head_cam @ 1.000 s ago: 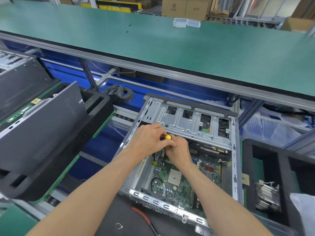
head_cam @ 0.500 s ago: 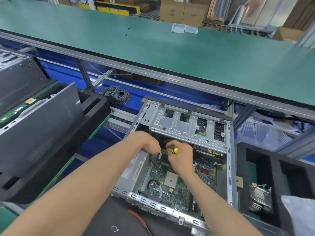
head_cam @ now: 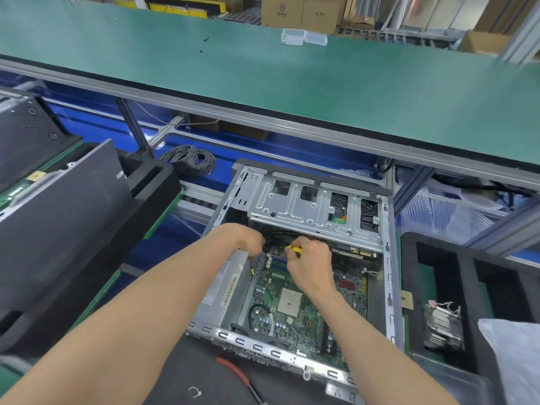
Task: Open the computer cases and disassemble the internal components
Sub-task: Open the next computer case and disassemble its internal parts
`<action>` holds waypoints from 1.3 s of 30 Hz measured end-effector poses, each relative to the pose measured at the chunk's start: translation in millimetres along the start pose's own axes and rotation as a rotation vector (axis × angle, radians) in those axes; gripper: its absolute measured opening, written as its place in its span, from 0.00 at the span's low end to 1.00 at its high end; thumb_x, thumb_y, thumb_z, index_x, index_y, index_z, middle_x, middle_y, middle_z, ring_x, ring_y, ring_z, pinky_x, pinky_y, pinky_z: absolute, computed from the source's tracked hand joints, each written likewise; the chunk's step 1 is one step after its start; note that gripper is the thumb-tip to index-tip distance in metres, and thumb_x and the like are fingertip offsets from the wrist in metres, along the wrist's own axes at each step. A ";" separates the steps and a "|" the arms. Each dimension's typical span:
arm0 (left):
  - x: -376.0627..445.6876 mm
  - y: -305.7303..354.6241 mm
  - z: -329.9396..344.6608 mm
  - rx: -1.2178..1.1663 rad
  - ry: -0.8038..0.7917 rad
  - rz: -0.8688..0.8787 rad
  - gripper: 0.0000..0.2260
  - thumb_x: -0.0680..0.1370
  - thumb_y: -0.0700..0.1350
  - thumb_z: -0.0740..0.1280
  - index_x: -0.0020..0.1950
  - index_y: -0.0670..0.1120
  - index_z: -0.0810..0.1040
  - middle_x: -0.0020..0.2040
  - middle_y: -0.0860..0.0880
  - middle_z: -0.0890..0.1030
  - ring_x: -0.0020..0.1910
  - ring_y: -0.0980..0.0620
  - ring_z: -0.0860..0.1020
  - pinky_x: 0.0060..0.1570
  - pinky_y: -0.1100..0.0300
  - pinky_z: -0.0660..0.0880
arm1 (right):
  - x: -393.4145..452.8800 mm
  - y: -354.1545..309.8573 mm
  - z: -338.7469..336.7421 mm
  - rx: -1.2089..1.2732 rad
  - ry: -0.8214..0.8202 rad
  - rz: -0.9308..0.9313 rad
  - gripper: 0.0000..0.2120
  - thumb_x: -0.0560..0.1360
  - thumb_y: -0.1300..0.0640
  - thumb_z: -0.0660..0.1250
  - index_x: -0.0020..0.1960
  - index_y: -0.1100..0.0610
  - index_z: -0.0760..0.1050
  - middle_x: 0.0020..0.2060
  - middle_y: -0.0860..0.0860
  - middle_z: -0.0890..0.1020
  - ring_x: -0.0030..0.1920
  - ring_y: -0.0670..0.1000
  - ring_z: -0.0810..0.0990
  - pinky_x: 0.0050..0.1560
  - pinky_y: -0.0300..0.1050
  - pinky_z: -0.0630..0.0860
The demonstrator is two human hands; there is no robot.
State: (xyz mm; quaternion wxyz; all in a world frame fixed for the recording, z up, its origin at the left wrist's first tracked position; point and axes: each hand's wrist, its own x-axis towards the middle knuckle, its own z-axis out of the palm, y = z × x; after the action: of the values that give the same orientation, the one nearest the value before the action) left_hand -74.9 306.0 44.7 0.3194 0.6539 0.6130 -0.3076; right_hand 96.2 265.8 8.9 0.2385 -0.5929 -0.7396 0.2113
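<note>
Both hands inside the open computer case (head_cam: 388,258)

I see my right hand (head_cam: 311,266) pinching a yellow-handled tool (head_cam: 293,249); left hand (head_cam: 247,238) curls among black cables (head_cam: 277,230), tight under the drive cage (head_cam: 315,209).

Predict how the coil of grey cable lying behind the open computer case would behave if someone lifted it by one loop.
The coil of grey cable would probably sag and spill open, since its thin loops lie loose with no tie visible. It looks fairly light for its spread. It seems unlikely to roll, as it lies flat.
</note>
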 end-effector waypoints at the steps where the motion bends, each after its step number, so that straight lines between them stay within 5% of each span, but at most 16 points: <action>1: -0.4 1.5 0.7 -0.003 0.006 -0.007 0.26 0.81 0.36 0.59 0.80 0.43 0.59 0.78 0.45 0.65 0.71 0.45 0.69 0.64 0.57 0.69 | -0.6 0.3 -1.2 -0.007 -0.001 0.002 0.12 0.79 0.55 0.69 0.59 0.61 0.82 0.46 0.57 0.85 0.44 0.54 0.81 0.43 0.41 0.70; 4: -0.9 5.2 2.0 -0.010 0.017 -0.024 0.30 0.81 0.35 0.58 0.82 0.45 0.52 0.81 0.46 0.59 0.77 0.45 0.63 0.72 0.55 0.65 | -1.4 0.1 -4.4 -0.030 0.011 -0.002 0.12 0.78 0.56 0.68 0.58 0.62 0.82 0.45 0.57 0.84 0.43 0.55 0.81 0.41 0.42 0.71; 9: -4.6 10.5 -0.2 0.042 0.025 -0.010 0.33 0.80 0.34 0.57 0.82 0.50 0.52 0.81 0.47 0.58 0.76 0.45 0.64 0.70 0.54 0.68 | -3.2 -4.5 -7.2 -0.106 0.016 -0.083 0.11 0.77 0.58 0.67 0.56 0.63 0.81 0.45 0.57 0.84 0.45 0.57 0.81 0.44 0.47 0.74; 14: -4.4 13.4 -1.8 0.034 0.050 0.009 0.29 0.80 0.34 0.57 0.81 0.48 0.60 0.77 0.47 0.67 0.66 0.46 0.74 0.55 0.60 0.72 | -2.3 -2.9 -10.8 -0.105 0.026 -0.085 0.11 0.77 0.58 0.67 0.54 0.63 0.82 0.43 0.57 0.84 0.43 0.58 0.81 0.43 0.49 0.77; 17: -5.4 13.6 -1.0 0.051 0.053 0.007 0.26 0.80 0.35 0.62 0.78 0.44 0.65 0.71 0.44 0.73 0.60 0.46 0.76 0.57 0.57 0.74 | -2.5 -3.1 -11.0 -0.082 0.043 -0.096 0.10 0.76 0.58 0.68 0.53 0.63 0.83 0.42 0.58 0.84 0.42 0.59 0.81 0.43 0.49 0.77; 22: -4.5 13.6 -3.6 0.043 0.098 0.012 0.27 0.81 0.36 0.61 0.80 0.46 0.61 0.75 0.46 0.69 0.68 0.46 0.72 0.56 0.60 0.70 | -2.6 -2.7 -10.0 -0.078 0.056 -0.110 0.10 0.76 0.58 0.69 0.53 0.63 0.83 0.41 0.58 0.84 0.41 0.59 0.81 0.41 0.48 0.75; 25: -2.2 14.7 -3.9 0.052 0.121 0.021 0.33 0.79 0.43 0.70 0.81 0.43 0.59 0.77 0.46 0.67 0.72 0.46 0.68 0.60 0.62 0.68 | -2.5 -3.3 -8.2 -0.090 0.065 -0.135 0.09 0.75 0.58 0.69 0.51 0.63 0.82 0.41 0.58 0.84 0.40 0.59 0.81 0.39 0.47 0.74; 32: -0.8 12.3 -4.4 0.032 0.126 0.026 0.31 0.79 0.42 0.71 0.79 0.44 0.63 0.74 0.45 0.72 0.69 0.45 0.71 0.63 0.58 0.70 | -3.9 -3.3 -7.6 -0.042 0.065 -0.172 0.08 0.76 0.60 0.71 0.53 0.63 0.81 0.43 0.58 0.83 0.42 0.60 0.81 0.44 0.51 0.77; 36: -2.0 11.7 -4.1 0.023 0.061 0.029 0.27 0.80 0.42 0.68 0.78 0.43 0.64 0.72 0.44 0.72 0.68 0.44 0.72 0.62 0.57 0.71 | -6.2 -6.5 -9.4 -0.077 0.075 -0.222 0.06 0.73 0.63 0.72 0.48 0.65 0.81 0.40 0.59 0.83 0.37 0.61 0.81 0.38 0.52 0.77; 39: -3.2 10.3 -3.2 0.029 -0.002 0.044 0.31 0.82 0.44 0.65 0.82 0.45 0.54 0.76 0.44 0.66 0.72 0.44 0.68 0.64 0.57 0.68 | -7.1 -8.4 -10.0 -0.106 0.089 -0.247 0.05 0.71 0.64 0.75 0.45 0.65 0.81 0.37 0.59 0.82 0.31 0.61 0.80 0.31 0.51 0.77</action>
State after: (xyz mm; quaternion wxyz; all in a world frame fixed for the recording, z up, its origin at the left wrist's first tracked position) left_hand -64.8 306.2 49.5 0.3169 0.6716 0.5937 -0.3100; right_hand 97.0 257.4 21.2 0.2636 -0.5180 -0.8057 0.1143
